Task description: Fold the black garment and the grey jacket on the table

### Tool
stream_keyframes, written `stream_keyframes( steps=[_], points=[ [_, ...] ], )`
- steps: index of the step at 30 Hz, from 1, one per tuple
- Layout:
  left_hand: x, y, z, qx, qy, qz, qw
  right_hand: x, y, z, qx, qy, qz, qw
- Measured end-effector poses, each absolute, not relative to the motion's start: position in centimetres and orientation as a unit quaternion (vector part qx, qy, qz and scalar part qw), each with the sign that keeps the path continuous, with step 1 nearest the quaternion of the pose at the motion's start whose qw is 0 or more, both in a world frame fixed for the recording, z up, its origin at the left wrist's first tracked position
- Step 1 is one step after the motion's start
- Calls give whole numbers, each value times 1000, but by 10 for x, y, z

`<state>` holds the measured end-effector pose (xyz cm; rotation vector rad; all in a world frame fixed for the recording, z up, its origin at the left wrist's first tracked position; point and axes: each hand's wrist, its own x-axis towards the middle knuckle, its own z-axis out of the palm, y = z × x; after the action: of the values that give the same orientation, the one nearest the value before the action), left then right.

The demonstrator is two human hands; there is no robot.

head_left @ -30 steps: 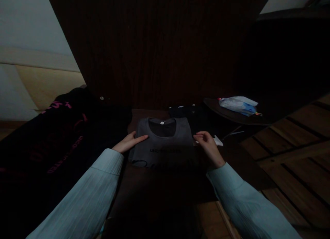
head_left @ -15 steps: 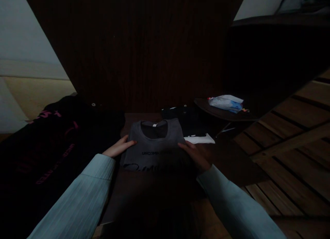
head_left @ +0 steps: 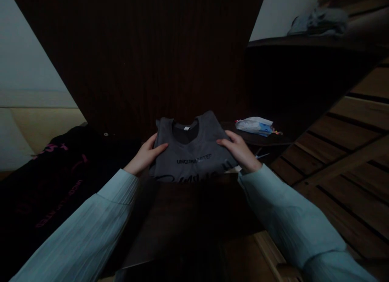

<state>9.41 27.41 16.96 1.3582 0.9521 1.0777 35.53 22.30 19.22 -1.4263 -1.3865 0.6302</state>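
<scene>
A folded grey T-shirt (head_left: 188,146) with dark lettering on its front hangs between my hands, collar away from me. My left hand (head_left: 146,154) grips its left edge, thumb on top and the other fingers hidden beneath. On the opposite edge my right hand (head_left: 240,148) holds it in the same way. Below the shirt lies the dark wooden surface (head_left: 167,221). A bit of white cloth (head_left: 234,169) shows beneath the shirt near my right wrist.
Black clothing (head_left: 57,184) with pink lettering lies at the left. A white and blue plastic packet (head_left: 255,126) rests on a dark curved shelf at the right. Above it, a grey cloth bundle (head_left: 322,22) sits on a higher shelf. Wooden slats (head_left: 340,148) line the right side.
Both hands have lifted the grey T-shirt up off the surface and away from me. It now covers most of the dark and white cloth behind it. The view has turned slightly.
</scene>
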Motion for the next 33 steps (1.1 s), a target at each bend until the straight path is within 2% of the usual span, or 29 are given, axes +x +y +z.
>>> stream_keyframes(
  steps=[5, 10, 15, 18, 24, 26, 30, 33],
  points=[
    [148, 306, 181, 553, 355, 506, 558, 422, 252, 217, -618, -539, 209, 534],
    [205, 323, 124, 449, 407, 462, 648, 459, 280, 169, -732, -482, 229, 424],
    [222, 321, 75, 445, 445, 463, 624, 460, 282, 124, -745, -515, 185, 381],
    [220, 323, 81, 478, 422, 473, 608, 458, 280, 120, -735, -539, 138, 388],
    [226, 332, 106, 551, 359, 510, 555, 459, 274, 126, -679, -568, -9, 464],
    [227, 333, 98, 534, 370, 498, 574, 462, 272, 119, -705, -562, -16, 432],
    [225, 331, 72, 476, 417, 452, 629, 469, 270, 100, -772, -552, 25, 314],
    [213, 328, 68, 497, 434, 429, 617, 468, 267, 96, -761, -583, -31, 284]
  ],
)
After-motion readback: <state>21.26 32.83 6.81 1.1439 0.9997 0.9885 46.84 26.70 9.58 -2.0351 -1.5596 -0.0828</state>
